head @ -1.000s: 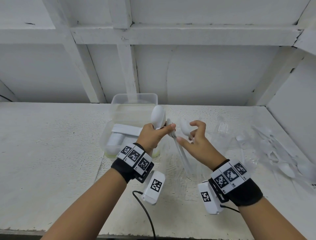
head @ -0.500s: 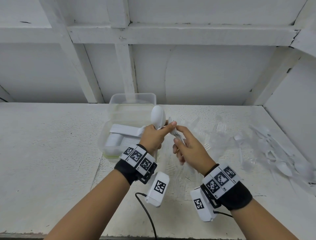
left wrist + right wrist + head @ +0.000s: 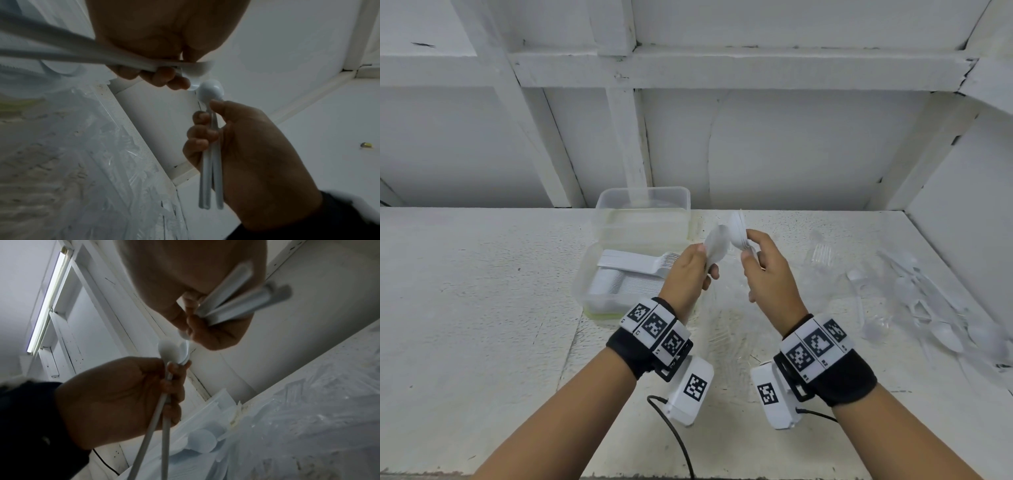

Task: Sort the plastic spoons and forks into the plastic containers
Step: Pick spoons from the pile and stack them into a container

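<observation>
head view: two bare hands are raised above a white bench (image 3: pixel 465 308), each wearing a black wrist band with square printed markers. the left hand (image 3: pixel 686 275) is curled around a small bundle of white plastic spoons (image 3: pixel 714 248), bowls pointing up. the right hand (image 3: pixel 768 274) grips a second bundle (image 3: pixel 738 231) of spoons, bowls also up; the two bundles sit just beside each other. behind the left hand is a clear tub (image 3: pixel 585 291) holding neatly stacked white cutlery. a second clear tub (image 3: pixel 643 205) stands just behind it, near the wall. more loose spoons (image 3: pixel 941 318) lie scattered on the bench to the right, on crinkled clear plastic sheet (image 3: pixel 729 335).

left wrist view: the left hand (image 3: pixel 160 32) fills the top of the frame, fingers wrapped around spoon handles (image 3: pixel 61 50) that run off to the left. below it, the right hand (image 3: pixel 252 154) holds at least two spoons upright, thumb and fingers closed around the handles, a bowl (image 3: pixel 211 91) showing on top, next to the left fingertips.

right wrist view: the right hand (image 3: pixel 201 280) is at the top, fingers pinching several handles (image 3: pixel 242 303). the left hand (image 3: pixel 123 399) is lower down, closed around two handles with bowls (image 3: pixel 172 352) on top. stacked cutlery in a tub (image 3: pixel 207 439) shows beneath.
</observation>
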`<state>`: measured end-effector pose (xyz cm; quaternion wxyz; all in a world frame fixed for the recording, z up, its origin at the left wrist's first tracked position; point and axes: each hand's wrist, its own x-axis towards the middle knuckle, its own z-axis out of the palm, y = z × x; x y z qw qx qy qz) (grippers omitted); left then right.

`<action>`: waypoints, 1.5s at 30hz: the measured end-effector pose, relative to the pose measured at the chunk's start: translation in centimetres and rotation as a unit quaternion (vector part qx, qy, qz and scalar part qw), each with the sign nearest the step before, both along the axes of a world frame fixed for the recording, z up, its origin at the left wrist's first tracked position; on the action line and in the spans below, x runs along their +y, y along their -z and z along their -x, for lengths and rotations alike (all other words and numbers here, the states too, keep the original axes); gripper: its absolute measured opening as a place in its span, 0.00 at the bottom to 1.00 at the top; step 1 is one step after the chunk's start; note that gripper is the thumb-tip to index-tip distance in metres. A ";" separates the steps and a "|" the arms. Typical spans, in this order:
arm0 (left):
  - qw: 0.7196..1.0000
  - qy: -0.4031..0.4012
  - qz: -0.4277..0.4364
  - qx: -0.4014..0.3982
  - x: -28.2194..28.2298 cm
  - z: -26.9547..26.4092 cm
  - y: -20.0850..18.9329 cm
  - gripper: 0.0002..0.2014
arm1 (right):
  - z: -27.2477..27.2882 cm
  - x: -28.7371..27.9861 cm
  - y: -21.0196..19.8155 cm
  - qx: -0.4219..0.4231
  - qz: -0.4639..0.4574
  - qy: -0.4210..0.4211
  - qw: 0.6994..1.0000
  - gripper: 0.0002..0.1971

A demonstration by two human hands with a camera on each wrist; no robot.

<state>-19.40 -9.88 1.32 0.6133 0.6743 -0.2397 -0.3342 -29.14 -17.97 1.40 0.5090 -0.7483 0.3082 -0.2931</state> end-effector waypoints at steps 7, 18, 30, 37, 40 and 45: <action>1.000 0.007 0.001 -0.021 -0.3 0.2 0.7 0.07 | -0.5 0.6 -0.3 -0.052 -0.003 0.008 0.999 0.12; 0.988 0.085 0.040 0.125 -0.2 0.9 0.2 0.11 | -0.4 -0.8 0.8 -0.018 0.067 0.047 0.997 0.15; 0.952 0.106 0.111 0.265 0.0 0.2 0.4 0.07 | -0.5 -0.9 0.9 -0.027 0.130 0.036 0.990 0.12; 0.961 0.076 0.133 0.232 0.1 -1.1 -0.1 0.04 | 0.3 -0.3 1.1 -0.005 0.120 -0.053 0.991 0.11; 0.969 0.068 0.129 0.197 0.3 -1.4 0.3 0.06 | 0.7 -0.3 1.0 0.010 0.125 -0.090 0.988 0.11; 0.971 0.081 0.130 0.185 0.3 -1.0 0.5 0.09 | 0.7 -0.3 1.5 0.032 0.121 -0.080 0.989 0.13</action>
